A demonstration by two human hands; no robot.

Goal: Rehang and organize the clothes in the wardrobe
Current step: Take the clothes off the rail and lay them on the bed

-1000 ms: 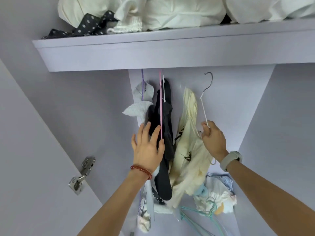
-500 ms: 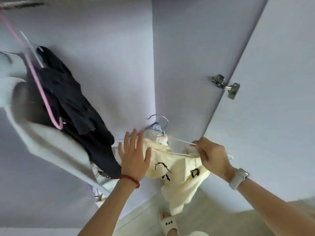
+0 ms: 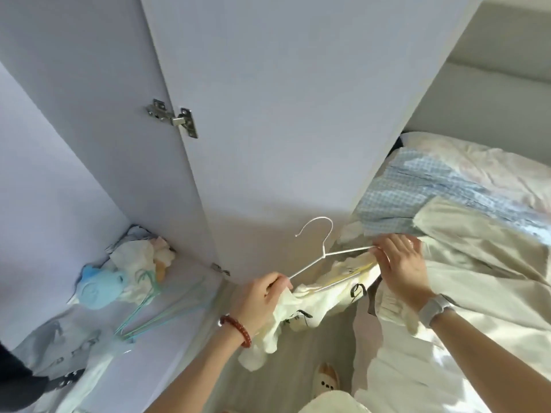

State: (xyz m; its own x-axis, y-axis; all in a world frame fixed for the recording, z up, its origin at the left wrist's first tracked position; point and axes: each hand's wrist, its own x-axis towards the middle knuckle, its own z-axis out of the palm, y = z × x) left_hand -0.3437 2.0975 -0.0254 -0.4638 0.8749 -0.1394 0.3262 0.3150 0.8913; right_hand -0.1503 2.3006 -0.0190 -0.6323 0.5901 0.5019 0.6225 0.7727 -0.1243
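A white wire hanger (image 3: 323, 255) is out of the wardrobe, held low in front of the open wardrobe door (image 3: 283, 120). A cream-yellow garment with small black bows (image 3: 313, 296) droops off it. My left hand (image 3: 262, 296) pinches the hanger's left arm together with the cloth. My right hand (image 3: 402, 263) grips the hanger's right end at the garment's shoulder, just over the edge of the bed (image 3: 477, 278). The hook points up and is free.
On the wardrobe floor (image 3: 167, 347) lie several mint-green hangers (image 3: 155, 308), a blue plush toy (image 3: 98, 287) and crumpled pale clothes (image 3: 140, 257). A blue checked cloth (image 3: 417, 189) lies on the bed. A slippered foot (image 3: 326, 380) stands below.
The hanger with the cream garment came off the rail and was carried down and right toward the bed. My left hand left the hanging dark clothes and took hold of the hanger.
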